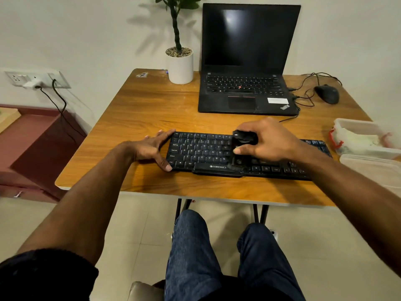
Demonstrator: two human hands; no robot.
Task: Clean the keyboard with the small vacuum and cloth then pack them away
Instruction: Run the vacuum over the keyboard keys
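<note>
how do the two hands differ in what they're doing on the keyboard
The left hand lies with straight fingers against the keyboard's left end, holding nothing. The right hand curls around the small vacuum over the middle keys. Both are at the same keyboard.

Warm, even indoor light falls from above and in front. The potted plant (pixel 179 51) throws soft, fanned shadows on the wall (pixel 86 29) to its left. A pale glare patch sits on the dark laptop screen (pixel 249 38). The small vacuum (pixel 244 144) and the right hand (pixel 267 142) gripping it are motion-blurred. Wide-angle distortion bends the wooden table (pixel 152 114) edges, and the corners look soft.
</note>
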